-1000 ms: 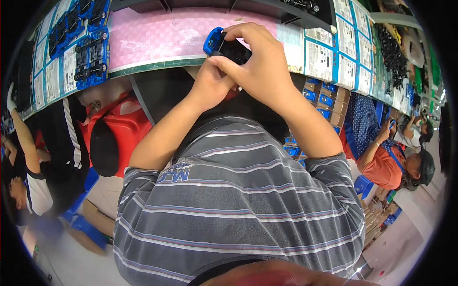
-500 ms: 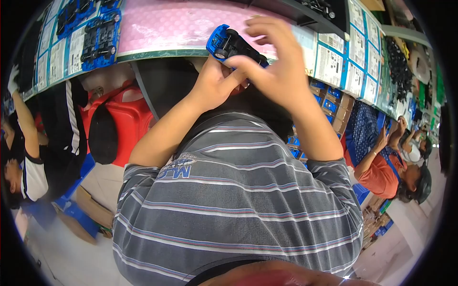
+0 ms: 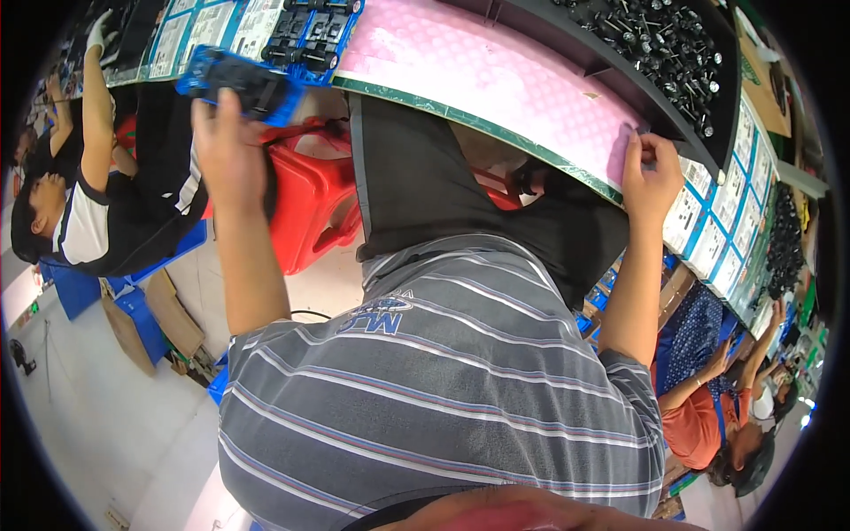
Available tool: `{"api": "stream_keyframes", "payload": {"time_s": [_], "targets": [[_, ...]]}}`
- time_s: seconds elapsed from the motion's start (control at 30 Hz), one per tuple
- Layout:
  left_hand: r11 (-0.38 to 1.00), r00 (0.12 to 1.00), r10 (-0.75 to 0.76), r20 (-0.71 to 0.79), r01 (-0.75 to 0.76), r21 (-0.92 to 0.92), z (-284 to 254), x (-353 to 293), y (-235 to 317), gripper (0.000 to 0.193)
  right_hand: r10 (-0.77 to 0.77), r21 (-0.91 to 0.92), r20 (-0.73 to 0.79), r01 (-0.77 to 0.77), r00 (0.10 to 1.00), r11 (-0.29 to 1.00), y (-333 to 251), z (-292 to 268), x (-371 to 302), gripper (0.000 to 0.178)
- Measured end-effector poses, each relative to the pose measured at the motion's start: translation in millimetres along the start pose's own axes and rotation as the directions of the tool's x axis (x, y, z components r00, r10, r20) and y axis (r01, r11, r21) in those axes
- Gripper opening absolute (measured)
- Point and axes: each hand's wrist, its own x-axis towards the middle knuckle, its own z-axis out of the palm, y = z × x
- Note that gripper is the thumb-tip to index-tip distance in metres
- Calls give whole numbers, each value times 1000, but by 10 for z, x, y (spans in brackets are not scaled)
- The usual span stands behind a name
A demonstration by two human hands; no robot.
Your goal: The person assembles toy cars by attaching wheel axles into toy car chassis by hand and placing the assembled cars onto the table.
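While the blue-and-black toy car (image 3: 252, 81) is blurred, it reads underside-up over the tabletop's (image 3: 496, 140) front edge, at the person's left. Left hand (image 3: 232, 150) is part-closed on its near side, fingers against the black underside. Right hand (image 3: 652, 173) is well apart: fingers curled, near the pink mat's (image 3: 496, 80) right end; can't tell if it pinches anything small.

Edges: green front edge runs slantwise between the hands; the mat spans from the parked cars (image 3: 314, 35) to the black tray's (image 3: 567, 46) wall.

In the way: parked cars just beside the held one, contact unclear; tray wall close by the right fingertips, dark pin-like parts (image 3: 655, 44) heaped inside. Printed sheets (image 3: 208, 28) with blue borders past both ends of the mat. Below the edge, a red stool (image 3: 305, 199); co-worker (image 3: 93, 208) seated beyond, far left.
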Motion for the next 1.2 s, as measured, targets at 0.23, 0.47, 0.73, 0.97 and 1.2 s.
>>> {"api": "stream_keyframes", "payload": {"time_s": [0.23, 0.47, 0.73, 0.97, 1.2], "targets": [[948, 936, -296, 192, 264, 176, -707, 1353, 25, 41, 30, 65, 13, -30, 999, 997, -26, 1, 21, 9], [897, 817, -435, 378, 428, 107, -681, 1754, -81, 37, 17, 42, 5, -17, 1000, 999, -10, -6, -13, 8], [890, 843, -450, 295, 396, 225, -813, 1843, -146, 41, 19, 48, 7, -19, 1000, 999, -8, 0, -11, 8], [678, 916, -400, 30, 274, 683, -456, 1717, -241, 52, 35, 38, 13, -35, 999, 999, -20, -18, -6, 8], [481, 976, -157, 152, -59, 875, -413, 1721, -432, 43, 20, 93, 23, -22, 1000, 995, 54, -33, -12, 7]]}}
